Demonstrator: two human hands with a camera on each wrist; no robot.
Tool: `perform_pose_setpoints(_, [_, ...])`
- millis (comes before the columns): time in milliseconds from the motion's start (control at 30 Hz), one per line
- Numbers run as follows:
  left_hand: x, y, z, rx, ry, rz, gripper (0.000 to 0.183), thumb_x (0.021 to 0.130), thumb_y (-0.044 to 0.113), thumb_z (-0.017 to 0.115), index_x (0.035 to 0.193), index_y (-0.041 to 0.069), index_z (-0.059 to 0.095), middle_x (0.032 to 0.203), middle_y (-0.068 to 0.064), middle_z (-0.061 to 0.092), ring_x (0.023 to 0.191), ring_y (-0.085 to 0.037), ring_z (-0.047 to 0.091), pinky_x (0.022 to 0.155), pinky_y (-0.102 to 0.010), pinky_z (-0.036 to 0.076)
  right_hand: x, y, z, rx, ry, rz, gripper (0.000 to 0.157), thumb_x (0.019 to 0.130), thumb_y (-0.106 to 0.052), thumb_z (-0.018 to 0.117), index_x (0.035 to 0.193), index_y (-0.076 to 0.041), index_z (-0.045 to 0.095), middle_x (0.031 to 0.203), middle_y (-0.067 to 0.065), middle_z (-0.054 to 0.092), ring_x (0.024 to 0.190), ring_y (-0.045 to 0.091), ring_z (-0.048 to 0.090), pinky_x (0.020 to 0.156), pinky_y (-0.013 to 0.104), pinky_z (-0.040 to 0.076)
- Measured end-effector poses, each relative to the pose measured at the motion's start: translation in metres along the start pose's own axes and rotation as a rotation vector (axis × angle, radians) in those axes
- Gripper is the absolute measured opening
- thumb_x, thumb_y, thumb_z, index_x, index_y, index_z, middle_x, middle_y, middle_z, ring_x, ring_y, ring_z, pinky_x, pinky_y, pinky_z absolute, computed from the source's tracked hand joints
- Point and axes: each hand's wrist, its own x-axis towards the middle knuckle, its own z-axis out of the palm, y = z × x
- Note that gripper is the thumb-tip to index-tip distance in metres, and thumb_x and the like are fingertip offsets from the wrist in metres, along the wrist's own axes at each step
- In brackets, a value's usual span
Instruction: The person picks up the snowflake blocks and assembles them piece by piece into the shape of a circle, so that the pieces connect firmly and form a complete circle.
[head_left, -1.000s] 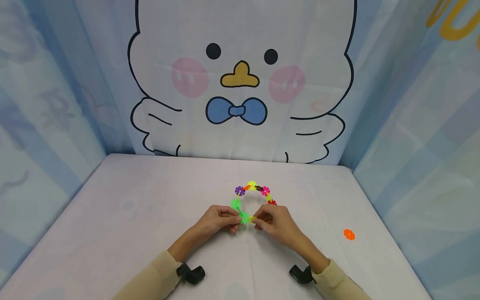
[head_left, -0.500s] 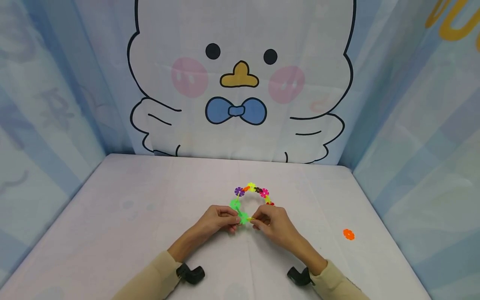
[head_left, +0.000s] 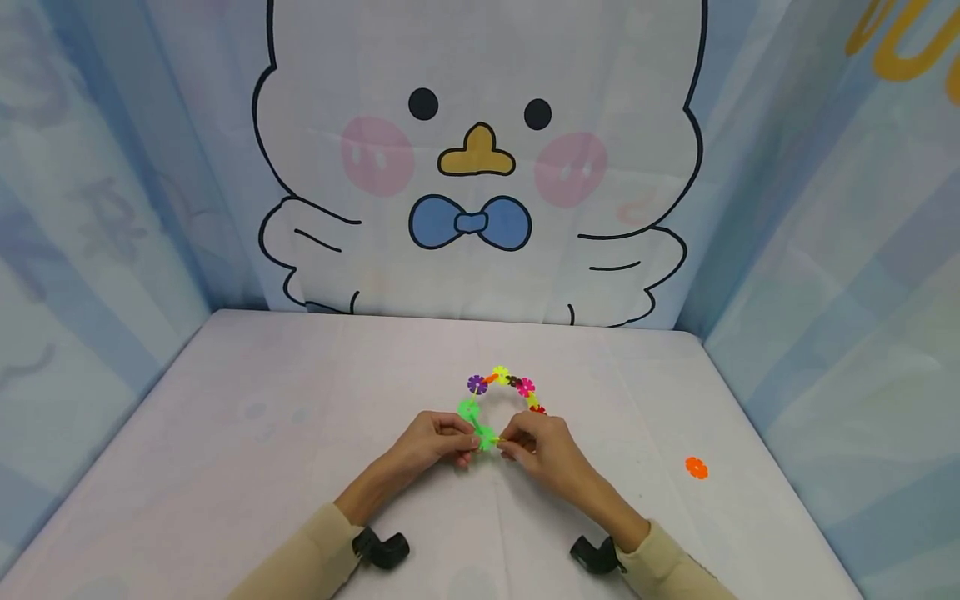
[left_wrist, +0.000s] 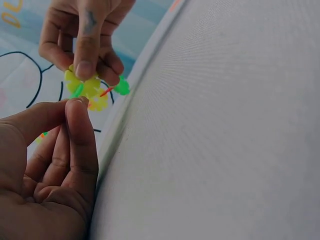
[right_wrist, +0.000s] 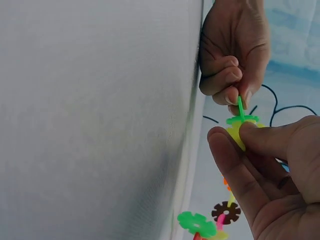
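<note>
Colourful notched plastic snowflake discs are linked into a chain that curves into a ring between my hands, with a purple disc [head_left: 477,384] and a pink disc [head_left: 526,387] on its far side. My left hand [head_left: 441,437] pinches a green disc [head_left: 487,438] between thumb and fingertips at the near side; that disc appears edge-on in the right wrist view. From the right, my right hand [head_left: 546,443] pinches a yellow disc [right_wrist: 235,132], which meets a green disc [right_wrist: 242,120] right by the left fingertips. The right fingers partly hide the chain's right side.
One loose orange disc [head_left: 697,468] lies on the white-covered table [head_left: 300,375], to the right of my right arm. Patterned cloth [head_left: 75,250] hangs along the sides, and a cartoon backdrop [head_left: 480,275] stands behind the far edge. Each sleeve end carries a black wrist camera [head_left: 381,547].
My right hand has shifted slightly left, bringing the yellow disc closer to the green one and drawing the ring's right side inward. The left hand stays nearly still.
</note>
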Motion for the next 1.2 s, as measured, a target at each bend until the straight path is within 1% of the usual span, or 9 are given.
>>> perform_pose_setpoints(167, [-0.002, -0.001, -0.001, 0.009, 0.001, 0.001, 0.019, 0.099, 0.007, 0.073, 0.108, -0.009, 0.072, 0.078, 0.001, 0.075, 0.068, -0.007, 0.069, 0.068, -0.021, 0.062, 0.000, 0.000, 0.003, -0.008, -0.001, -0.006, 0.013, 0.087, 0.002, 0.083, 0.089, -0.005, 0.072, 0.085, 0.005, 0.075, 0.074, 0.008, 0.073, 0.070, 0.019, 0.064])
perform_pose_setpoints(433, [-0.002, 0.000, -0.001, 0.003, -0.002, 0.020, 0.022, 0.099, 0.008, 0.072, 0.112, -0.010, 0.070, 0.079, 0.002, 0.075, 0.071, -0.007, 0.069, 0.070, -0.020, 0.061, -0.001, 0.002, 0.004, -0.013, 0.015, 0.040, 0.013, 0.087, -0.001, 0.084, 0.091, -0.009, 0.073, 0.086, 0.002, 0.076, 0.078, 0.008, 0.075, 0.073, 0.019, 0.064])
perform_pose_setpoints(600, [-0.001, 0.001, 0.000, 0.009, 0.003, 0.002, 0.024, 0.100, 0.011, 0.073, 0.114, -0.008, 0.070, 0.079, 0.002, 0.075, 0.070, -0.007, 0.069, 0.072, -0.021, 0.062, -0.002, 0.004, -0.001, -0.028, 0.027, 0.082, 0.015, 0.087, -0.007, 0.086, 0.093, -0.011, 0.073, 0.089, 0.002, 0.078, 0.082, 0.013, 0.079, 0.073, 0.019, 0.064])
perform_pose_setpoints(733, [0.000, 0.001, 0.002, 0.001, 0.014, -0.018, 0.025, 0.099, 0.012, 0.074, 0.115, -0.007, 0.071, 0.080, 0.001, 0.076, 0.070, -0.007, 0.070, 0.073, -0.022, 0.062, -0.005, 0.006, -0.009, -0.022, 0.021, 0.121, 0.018, 0.086, -0.011, 0.088, 0.097, -0.008, 0.074, 0.093, 0.004, 0.078, 0.083, 0.014, 0.080, 0.073, 0.020, 0.064])
perform_pose_setpoints(833, [0.000, 0.001, 0.003, -0.010, 0.016, -0.025, 0.025, 0.099, 0.012, 0.074, 0.115, -0.007, 0.071, 0.081, 0.000, 0.077, 0.071, -0.007, 0.070, 0.073, -0.023, 0.063, -0.010, 0.009, -0.021, -0.032, 0.012, 0.150, 0.021, 0.086, -0.014, 0.089, 0.100, -0.007, 0.075, 0.096, 0.005, 0.079, 0.084, 0.013, 0.079, 0.072, 0.021, 0.064])
perform_pose_setpoints(933, [0.000, 0.001, 0.002, -0.015, 0.011, -0.024, 0.025, 0.099, 0.011, 0.074, 0.116, -0.007, 0.070, 0.083, 0.000, 0.077, 0.071, -0.007, 0.070, 0.073, -0.022, 0.063, -0.017, 0.015, -0.038, -0.079, 0.017, 0.218, 0.020, 0.086, -0.017, 0.089, 0.100, -0.011, 0.075, 0.097, 0.002, 0.078, 0.084, 0.011, 0.077, 0.070, 0.021, 0.063])
perform_pose_setpoints(1067, [0.000, 0.001, 0.001, -0.015, 0.011, -0.022, 0.025, 0.099, 0.010, 0.073, 0.116, -0.008, 0.070, 0.082, 0.000, 0.077, 0.071, -0.007, 0.070, 0.073, -0.022, 0.063, -0.031, 0.028, -0.069, -0.162, 0.015, 0.353, 0.017, 0.089, -0.020, 0.087, 0.101, -0.016, 0.075, 0.100, -0.001, 0.078, 0.083, 0.009, 0.073, 0.067, 0.019, 0.060])
perform_pose_setpoints(1133, [0.000, 0.001, 0.000, -0.016, 0.013, -0.024, 0.024, 0.099, 0.010, 0.073, 0.116, -0.008, 0.070, 0.082, 0.000, 0.077, 0.071, -0.008, 0.070, 0.073, -0.021, 0.063, -0.040, 0.036, -0.088, -0.192, 0.002, 0.397, 0.015, 0.091, -0.021, 0.085, 0.102, -0.015, 0.075, 0.101, 0.001, 0.078, 0.081, 0.009, 0.071, 0.064, 0.020, 0.059])
perform_pose_setpoints(1200, [0.000, 0.001, -0.001, -0.017, 0.010, -0.025, 0.025, 0.099, 0.010, 0.073, 0.116, -0.007, 0.070, 0.082, 0.000, 0.077, 0.072, -0.008, 0.070, 0.073, -0.022, 0.063, -0.052, 0.046, -0.108, -0.210, -0.025, 0.415, 0.015, 0.093, -0.020, 0.083, 0.103, -0.013, 0.075, 0.098, 0.003, 0.076, 0.077, 0.007, 0.069, 0.060, 0.021, 0.058])
